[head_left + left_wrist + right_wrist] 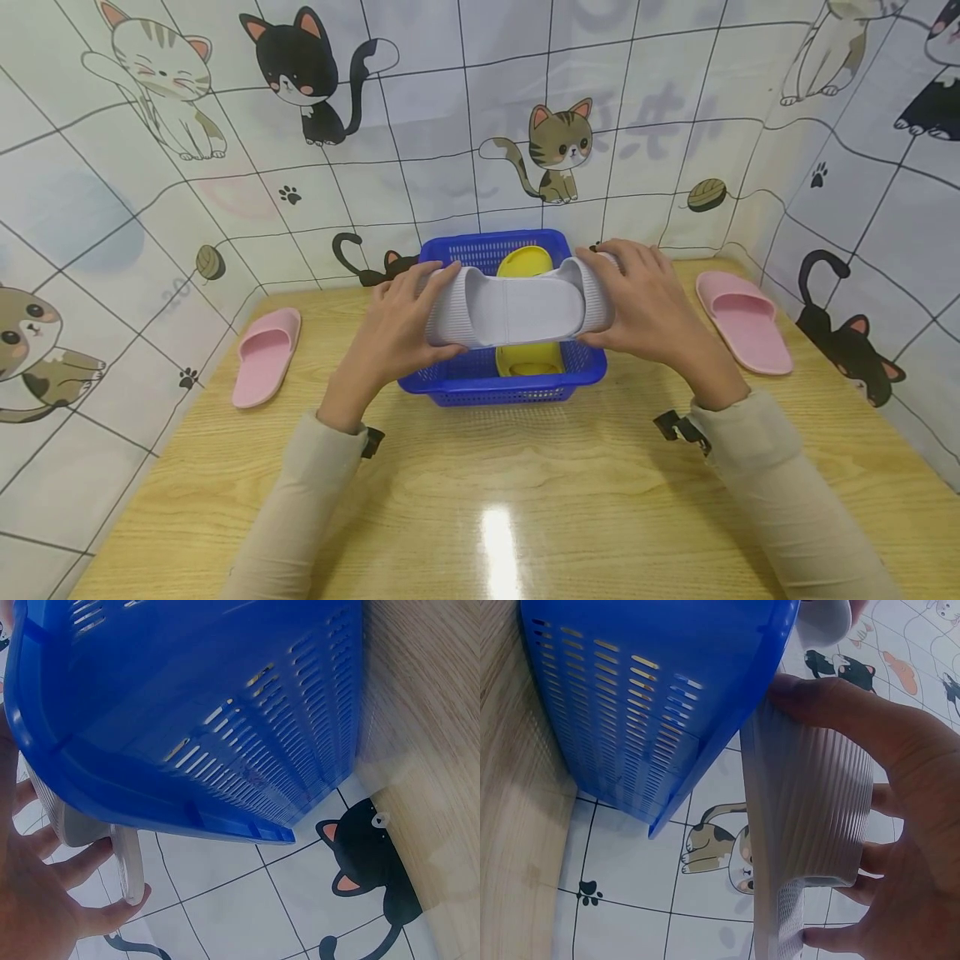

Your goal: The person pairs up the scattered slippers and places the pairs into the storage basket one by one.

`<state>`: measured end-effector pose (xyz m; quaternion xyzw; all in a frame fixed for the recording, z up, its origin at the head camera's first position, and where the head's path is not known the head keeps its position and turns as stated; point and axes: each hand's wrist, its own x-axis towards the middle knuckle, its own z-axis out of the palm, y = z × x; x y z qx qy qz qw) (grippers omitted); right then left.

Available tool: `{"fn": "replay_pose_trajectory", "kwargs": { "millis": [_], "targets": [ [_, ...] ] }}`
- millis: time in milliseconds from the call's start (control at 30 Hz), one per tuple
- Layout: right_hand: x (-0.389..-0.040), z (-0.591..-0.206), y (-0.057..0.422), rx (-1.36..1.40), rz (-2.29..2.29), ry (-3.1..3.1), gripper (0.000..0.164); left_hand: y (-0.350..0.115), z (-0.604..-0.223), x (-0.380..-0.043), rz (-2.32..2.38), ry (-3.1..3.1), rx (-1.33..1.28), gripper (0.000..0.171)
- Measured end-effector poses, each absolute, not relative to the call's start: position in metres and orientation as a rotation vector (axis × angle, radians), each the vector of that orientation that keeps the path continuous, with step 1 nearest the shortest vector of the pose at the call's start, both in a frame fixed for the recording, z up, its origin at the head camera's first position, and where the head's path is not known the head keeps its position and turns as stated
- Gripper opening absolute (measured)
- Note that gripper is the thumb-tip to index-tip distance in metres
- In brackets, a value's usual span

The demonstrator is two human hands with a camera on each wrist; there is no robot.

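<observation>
Table (420,517) carries your blue basket (502,391), yellow footwear (529,360) partly hidden inside; pink slippers (262,367) lie well apart, one each side. You hold grey slippers (536,308) above the basket, left hand (390,322) gripping the left end between fingers and thumb, right hand (647,304) likewise the right.

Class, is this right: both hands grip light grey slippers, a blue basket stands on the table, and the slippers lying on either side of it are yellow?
Not quite: the head view shows pink slippers, not yellow ones, on either side. The left hand and right hand grip light grey slippers, and the blue basket stands on the table.
</observation>
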<state>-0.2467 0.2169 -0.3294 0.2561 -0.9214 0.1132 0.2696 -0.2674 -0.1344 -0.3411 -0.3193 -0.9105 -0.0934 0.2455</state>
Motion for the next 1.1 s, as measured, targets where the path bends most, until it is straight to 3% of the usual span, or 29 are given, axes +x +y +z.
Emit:
{"fn": "replay_pose_trajectory", "kwargs": {
  "millis": [1100],
  "targets": [
    [-0.2466, -0.3305, 0.2154, 0.709, 0.319, -2.470, 0.108, -0.1327, -0.3399, -0.2655, -0.259, -2.461, -0.886, 0.115]
  ]
}}
